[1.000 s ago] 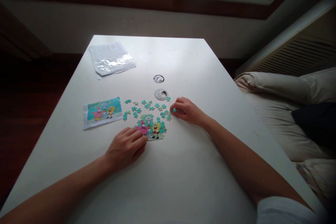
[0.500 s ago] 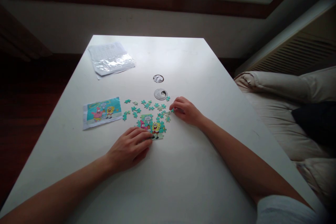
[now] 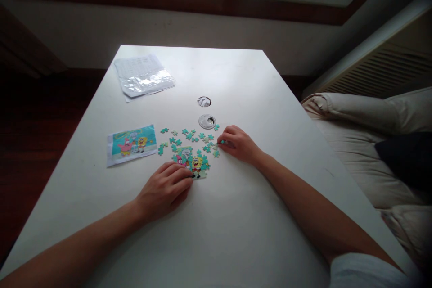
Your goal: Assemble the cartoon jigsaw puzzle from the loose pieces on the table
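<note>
The work in hand looks to be building up a part-joined puzzle (image 3: 200,163) on the white table (image 3: 256,220), and the step seems to be picking out a piece while the joined part is steadied.

The left hand (image 3: 165,184) lies half open, fingers together and loosely bent, over the puzzle's near left corner; it seems to press rather than grip. The right hand (image 3: 236,142) is curled at the right end of the loose pieces (image 3: 201,136), thumb and fingers close together. A bit of teal shows by them, but whether it is pinched cannot be told.

The next move calls for a piece whose colour and tabs suit the ragged far edge. The left hand covers that near corner, and loose pieces crowd the far side, so some may need shifting.

To the left lies a packet (image 3: 131,144) with the matching picture. Beyond the pieces are a round disc (image 3: 205,121) and a hole (image 3: 204,101); far left, a plastic sleeve (image 3: 145,76). These stand clear.
</note>
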A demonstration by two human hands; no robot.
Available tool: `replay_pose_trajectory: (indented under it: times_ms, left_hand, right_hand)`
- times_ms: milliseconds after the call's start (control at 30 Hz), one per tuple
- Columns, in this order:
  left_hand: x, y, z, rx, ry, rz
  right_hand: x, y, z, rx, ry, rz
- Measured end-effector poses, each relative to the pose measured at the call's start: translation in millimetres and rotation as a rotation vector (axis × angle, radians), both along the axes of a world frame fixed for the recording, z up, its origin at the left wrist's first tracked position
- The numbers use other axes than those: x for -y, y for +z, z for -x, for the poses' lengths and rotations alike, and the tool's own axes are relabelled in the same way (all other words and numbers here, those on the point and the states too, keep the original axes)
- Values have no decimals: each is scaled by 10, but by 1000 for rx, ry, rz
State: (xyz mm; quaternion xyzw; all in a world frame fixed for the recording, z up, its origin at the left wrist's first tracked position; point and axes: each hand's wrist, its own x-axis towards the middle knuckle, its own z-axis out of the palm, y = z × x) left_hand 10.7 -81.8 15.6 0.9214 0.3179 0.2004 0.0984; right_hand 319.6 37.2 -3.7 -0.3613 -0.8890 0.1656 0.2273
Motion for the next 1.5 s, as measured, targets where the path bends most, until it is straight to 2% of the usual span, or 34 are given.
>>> replay_pose_trajectory:
  times_ms: [467,733,967,1167,1500]
  left_hand:
    - [3,-22,4,-13,13,16]
    - [6,-15,3,-10,12,20]
    - [8,-15,6,-1,15,20]
    - [5,-19,3,-12,16,38]
    - [4,-18,2,-6,22,29]
  right_hand:
    - [104,56,101,93,10,-88]
    - [96,34,82,134,-90,-124]
    - [97,42,86,146,-72,-156]
    - [101,44,84,125,-37,-134]
    - [108,84,130,64,-38,-9]
